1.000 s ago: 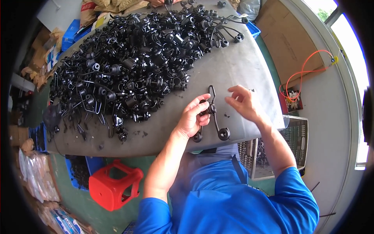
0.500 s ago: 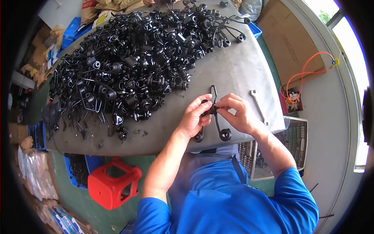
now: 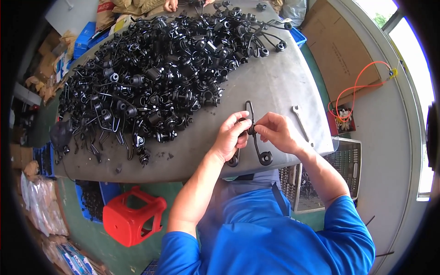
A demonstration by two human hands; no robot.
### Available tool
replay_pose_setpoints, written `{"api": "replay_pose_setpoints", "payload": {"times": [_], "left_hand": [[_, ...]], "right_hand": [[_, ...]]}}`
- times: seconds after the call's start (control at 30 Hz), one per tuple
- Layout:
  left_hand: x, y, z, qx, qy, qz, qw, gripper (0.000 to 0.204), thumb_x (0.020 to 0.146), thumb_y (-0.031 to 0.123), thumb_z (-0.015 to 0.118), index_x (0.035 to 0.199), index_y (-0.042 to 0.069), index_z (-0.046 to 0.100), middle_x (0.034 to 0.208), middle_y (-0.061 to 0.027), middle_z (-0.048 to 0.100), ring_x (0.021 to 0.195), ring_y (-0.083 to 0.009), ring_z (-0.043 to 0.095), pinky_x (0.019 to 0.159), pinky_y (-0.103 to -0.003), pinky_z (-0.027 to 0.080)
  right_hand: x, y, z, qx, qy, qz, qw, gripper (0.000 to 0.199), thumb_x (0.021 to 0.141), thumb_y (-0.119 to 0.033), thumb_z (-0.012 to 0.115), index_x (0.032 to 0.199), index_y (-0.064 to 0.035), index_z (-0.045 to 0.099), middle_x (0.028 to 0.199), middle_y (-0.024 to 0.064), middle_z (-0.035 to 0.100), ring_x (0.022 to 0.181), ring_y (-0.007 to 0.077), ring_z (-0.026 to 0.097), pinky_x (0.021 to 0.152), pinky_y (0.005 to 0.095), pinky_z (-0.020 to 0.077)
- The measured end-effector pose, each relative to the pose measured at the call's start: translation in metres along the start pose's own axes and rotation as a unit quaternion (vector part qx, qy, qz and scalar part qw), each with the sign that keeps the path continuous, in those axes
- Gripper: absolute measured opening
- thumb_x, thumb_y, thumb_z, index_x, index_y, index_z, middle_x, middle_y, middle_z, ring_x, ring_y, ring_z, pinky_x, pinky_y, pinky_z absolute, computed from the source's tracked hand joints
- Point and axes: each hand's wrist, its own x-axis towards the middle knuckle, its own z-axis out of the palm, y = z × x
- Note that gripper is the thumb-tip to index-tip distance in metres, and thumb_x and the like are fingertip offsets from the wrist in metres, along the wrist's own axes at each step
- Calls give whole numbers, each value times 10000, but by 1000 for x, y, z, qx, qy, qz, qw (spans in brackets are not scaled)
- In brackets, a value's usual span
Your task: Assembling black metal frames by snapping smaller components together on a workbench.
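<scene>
Near the table's front edge, both my hands meet over a black bent-rod bracket [image 3: 258, 147] with a round rubber bushing [image 3: 265, 158] at its lower end. My left hand [image 3: 228, 139] is closed around the bracket's middle, thumb on top of a dark round piece. From the other side, my right hand [image 3: 278, 134] pinches at the same middle spot with thumb and forefinger. What sits between those fingertips is too small to make out. Another black bushing [image 3: 233, 160] shows below my left hand. To the right lies an open-ended wrench [image 3: 301, 123] on the grey tabletop [image 3: 275, 87].
A big heap of black brackets and bushings [image 3: 160, 73] covers the table's left and far part. Another person's hand [image 3: 171, 5] is at the far edge. A red stool [image 3: 133, 215], a blue bin [image 3: 110, 191] and a grey crate [image 3: 348, 160] stand on the floor by the table.
My right fingers have drawn closer together at the bracket's middle. My left hand keeps its hold. At the far edge, more of the other person's hand has come into view.
</scene>
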Motion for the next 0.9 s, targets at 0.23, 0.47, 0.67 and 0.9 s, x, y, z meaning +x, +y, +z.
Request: {"api": "replay_pose_setpoints", "payload": {"times": [0.23,0.47,0.67,0.9], "left_hand": [[1,-2,1,28,-9,8,1000,445,904,181,640,1294,67,458,849,18,484,552,-48,378,463,-202,283],[1,-2,4,34,-2,9,999,465,903,176,641,1306,53,442,835,15,482,556,-48,388,461,-201,295],[2,-5,6,41,4,24,999,542,881,174,665,1326,1,409,815,-7,520,529,-42,399,433,-209,294],[2,-2,3,39,7,13,999,477,899,182,639,1314,49,444,788,18,467,542,-53,394,450,-206,300]], "right_hand": [[-5,8,1,-181,66,-297,935,92,837,-25,671,917,-2,631,823,95,627,733,196,644,681,314,524],[-4,-9,-8,-40,-19,60,997,284,954,-232,607,867,38,590,726,56,641,653,118,624,604,260,514],[-7,4,-3,-79,-3,-24,997,324,980,-286,565,870,19,578,730,68,631,661,126,621,604,258,510],[-2,14,0,47,-34,34,998,256,976,-244,579,913,5,576,759,50,628,684,109,605,645,246,501]]}}
